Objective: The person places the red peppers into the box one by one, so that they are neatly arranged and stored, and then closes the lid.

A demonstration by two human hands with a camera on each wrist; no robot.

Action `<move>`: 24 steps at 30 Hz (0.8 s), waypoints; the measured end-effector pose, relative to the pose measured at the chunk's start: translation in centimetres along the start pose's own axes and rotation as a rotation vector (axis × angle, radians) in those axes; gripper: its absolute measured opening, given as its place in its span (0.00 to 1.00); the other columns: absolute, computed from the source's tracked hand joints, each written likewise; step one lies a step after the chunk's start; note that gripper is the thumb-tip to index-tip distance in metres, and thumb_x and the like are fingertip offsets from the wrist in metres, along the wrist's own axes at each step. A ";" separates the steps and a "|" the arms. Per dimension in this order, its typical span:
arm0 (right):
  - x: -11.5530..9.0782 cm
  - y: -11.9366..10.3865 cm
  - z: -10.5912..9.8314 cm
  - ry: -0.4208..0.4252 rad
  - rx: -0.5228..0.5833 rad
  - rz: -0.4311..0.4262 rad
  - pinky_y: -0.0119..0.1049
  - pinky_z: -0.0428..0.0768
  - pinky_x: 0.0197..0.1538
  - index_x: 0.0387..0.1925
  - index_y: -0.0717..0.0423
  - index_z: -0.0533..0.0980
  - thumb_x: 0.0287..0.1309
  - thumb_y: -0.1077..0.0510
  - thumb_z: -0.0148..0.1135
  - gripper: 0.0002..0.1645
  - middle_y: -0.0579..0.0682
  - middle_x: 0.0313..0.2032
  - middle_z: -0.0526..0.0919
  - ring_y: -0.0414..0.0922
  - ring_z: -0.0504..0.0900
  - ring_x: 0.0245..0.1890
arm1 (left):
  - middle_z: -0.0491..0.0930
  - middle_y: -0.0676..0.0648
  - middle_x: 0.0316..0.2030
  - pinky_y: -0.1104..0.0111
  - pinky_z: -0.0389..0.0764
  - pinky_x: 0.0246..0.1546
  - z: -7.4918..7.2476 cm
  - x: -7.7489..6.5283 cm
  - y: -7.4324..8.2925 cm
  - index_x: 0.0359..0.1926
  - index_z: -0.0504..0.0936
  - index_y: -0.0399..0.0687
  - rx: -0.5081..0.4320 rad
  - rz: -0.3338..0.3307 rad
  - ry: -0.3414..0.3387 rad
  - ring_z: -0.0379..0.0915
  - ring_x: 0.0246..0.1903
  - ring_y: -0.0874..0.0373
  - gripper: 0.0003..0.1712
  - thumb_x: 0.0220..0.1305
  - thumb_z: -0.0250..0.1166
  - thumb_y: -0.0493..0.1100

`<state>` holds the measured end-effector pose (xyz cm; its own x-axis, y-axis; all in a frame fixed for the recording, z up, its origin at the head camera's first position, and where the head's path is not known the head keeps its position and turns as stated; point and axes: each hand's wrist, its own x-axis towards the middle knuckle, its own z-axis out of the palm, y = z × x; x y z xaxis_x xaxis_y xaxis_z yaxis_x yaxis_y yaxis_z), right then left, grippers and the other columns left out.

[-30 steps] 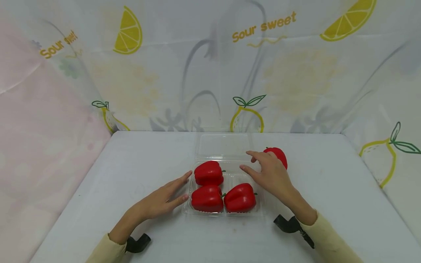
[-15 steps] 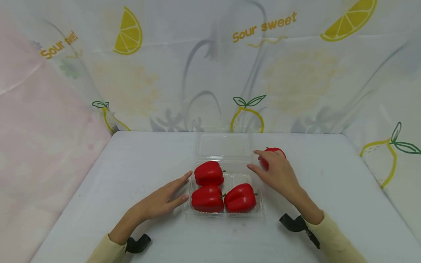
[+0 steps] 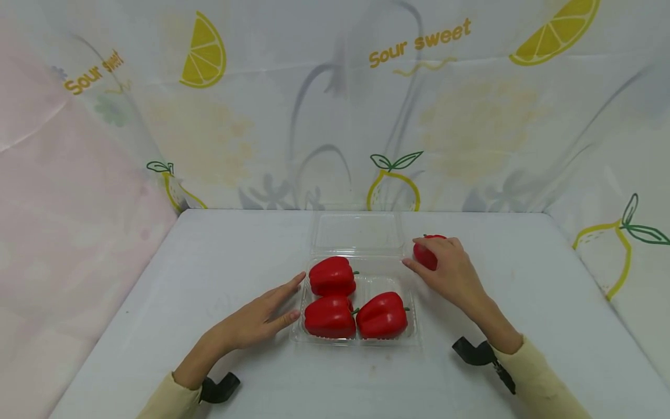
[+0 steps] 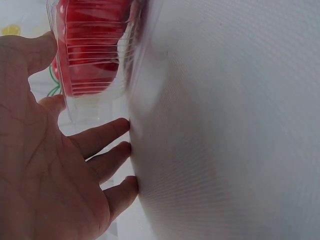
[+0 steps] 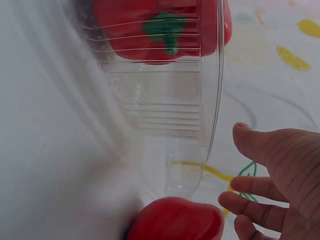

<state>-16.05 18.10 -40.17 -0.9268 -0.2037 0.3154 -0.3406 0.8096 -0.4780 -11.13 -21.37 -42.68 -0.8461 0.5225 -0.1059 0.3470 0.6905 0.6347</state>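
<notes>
A clear plastic clamshell box (image 3: 384,284) lies opened on the table with three red bell peppers in it: one at the back left (image 3: 331,276), one at the front left (image 3: 330,318) and one at the front right (image 3: 382,315). On the table right of the box sits another red bell pepper (image 3: 424,256), partly hidden by my right hand (image 3: 452,270). The right wrist view has that hand beside this pepper (image 5: 175,220), fingers loosely bent and apart from it. With fingers extended, my left hand (image 3: 256,319) rests at the box's left side, thumb and a finger against its rim (image 4: 62,85).
The box's clear lid (image 3: 358,231) lies folded back behind it, towards the rear edge of the white table (image 3: 251,233). A printed cloth (image 3: 335,105) hangs behind the table. Black wrist mounts (image 3: 220,388) show at both sleeves.
My right hand has moved right, from over the box's back right corner to the loose pepper. The left hand and the peppers in the box have stayed put.
</notes>
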 end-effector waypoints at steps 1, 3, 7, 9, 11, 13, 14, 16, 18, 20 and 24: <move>0.0 0.1 0.0 0.003 -0.001 -0.002 0.55 0.84 0.39 0.57 0.58 0.77 0.50 0.52 0.76 0.33 0.60 0.50 0.79 0.59 0.72 0.51 | 0.56 0.53 0.74 0.43 0.64 0.63 0.0 0.0 0.0 0.78 0.46 0.71 -0.001 0.000 -0.001 0.53 0.72 0.50 0.43 0.68 0.55 0.65; 0.0 0.2 -0.1 0.009 -0.001 -0.007 0.55 0.84 0.39 0.56 0.58 0.77 0.50 0.52 0.76 0.32 0.61 0.50 0.79 0.60 0.72 0.51 | 0.56 0.53 0.74 0.43 0.64 0.63 0.0 0.0 0.0 0.78 0.46 0.72 -0.004 -0.004 -0.001 0.54 0.72 0.50 0.43 0.68 0.55 0.65; 0.1 0.3 -0.3 0.020 -0.007 -0.014 0.55 0.83 0.40 0.55 0.59 0.77 0.50 0.52 0.76 0.32 0.61 0.51 0.79 0.60 0.71 0.52 | 0.57 0.52 0.73 0.43 0.64 0.63 0.0 0.0 0.0 0.78 0.46 0.73 -0.004 -0.012 -0.003 0.54 0.71 0.50 0.43 0.68 0.55 0.66; 0.2 0.4 -0.5 0.024 -0.008 -0.017 0.55 0.83 0.41 0.55 0.59 0.78 0.50 0.52 0.76 0.31 0.61 0.51 0.79 0.60 0.71 0.52 | 0.58 0.52 0.73 0.43 0.64 0.64 0.0 -0.1 0.0 0.78 0.45 0.74 -0.003 -0.015 -0.006 0.54 0.71 0.50 0.43 0.68 0.54 0.66; 0.2 0.5 -0.7 0.026 -0.010 -0.021 0.56 0.83 0.41 0.55 0.59 0.78 0.51 0.52 0.76 0.30 0.61 0.51 0.79 0.60 0.71 0.52 | 0.58 0.53 0.73 0.43 0.64 0.64 0.0 0.0 -0.1 0.78 0.45 0.74 -0.002 -0.016 -0.007 0.54 0.72 0.50 0.43 0.68 0.54 0.66; 0.3 0.6 -0.8 0.029 -0.012 -0.024 0.56 0.83 0.41 0.55 0.59 0.78 0.51 0.52 0.76 0.30 0.61 0.51 0.79 0.60 0.71 0.52 | 0.57 0.53 0.73 0.43 0.64 0.64 0.0 0.0 -0.1 0.78 0.45 0.74 -0.003 -0.013 -0.008 0.53 0.72 0.50 0.43 0.68 0.54 0.66; 0.4 0.7 -0.9 0.031 -0.015 -0.027 0.56 0.83 0.41 0.54 0.59 0.78 0.50 0.53 0.76 0.31 0.61 0.51 0.79 0.60 0.71 0.52 | 0.57 0.53 0.74 0.43 0.64 0.64 0.0 0.0 -0.1 0.78 0.45 0.73 -0.005 -0.011 -0.008 0.53 0.72 0.50 0.43 0.68 0.54 0.66; 0.4 0.8 -1.0 0.037 -0.021 -0.033 0.57 0.83 0.41 0.54 0.59 0.78 0.49 0.53 0.77 0.31 0.61 0.51 0.78 0.61 0.70 0.52 | 0.55 0.54 0.74 0.44 0.64 0.64 0.0 0.1 -0.2 0.78 0.45 0.73 -0.005 -0.003 -0.007 0.53 0.72 0.51 0.43 0.69 0.54 0.66; 0.4 1.0 -1.0 0.044 -0.027 -0.038 0.58 0.82 0.41 0.53 0.60 0.78 0.48 0.53 0.78 0.31 0.61 0.52 0.78 0.61 0.70 0.53 | 0.55 0.54 0.74 0.45 0.64 0.64 0.0 0.1 -0.2 0.78 0.45 0.72 -0.005 0.004 -0.006 0.52 0.72 0.51 0.43 0.69 0.54 0.65; 0.4 1.2 -1.1 0.042 -0.034 -0.042 0.58 0.82 0.42 0.53 0.60 0.78 0.48 0.54 0.78 0.31 0.62 0.52 0.77 0.61 0.70 0.53 | 0.54 0.54 0.74 0.45 0.63 0.65 0.0 0.1 -0.2 0.78 0.46 0.71 -0.005 0.005 -0.005 0.52 0.72 0.51 0.43 0.69 0.54 0.65; 0.4 1.6 -1.1 0.017 -0.048 -0.036 0.60 0.81 0.43 0.54 0.60 0.78 0.48 0.54 0.77 0.31 0.62 0.53 0.75 0.62 0.68 0.55 | 0.56 0.53 0.74 0.44 0.64 0.64 0.0 0.0 -0.1 0.78 0.46 0.72 -0.007 -0.006 -0.008 0.53 0.72 0.50 0.43 0.68 0.54 0.66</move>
<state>-16.79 19.87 -39.91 -0.9111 -0.2243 0.3457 -0.3655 0.8273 -0.4267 -11.17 -21.41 -42.77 -0.8451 0.5220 -0.1156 0.3389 0.6903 0.6393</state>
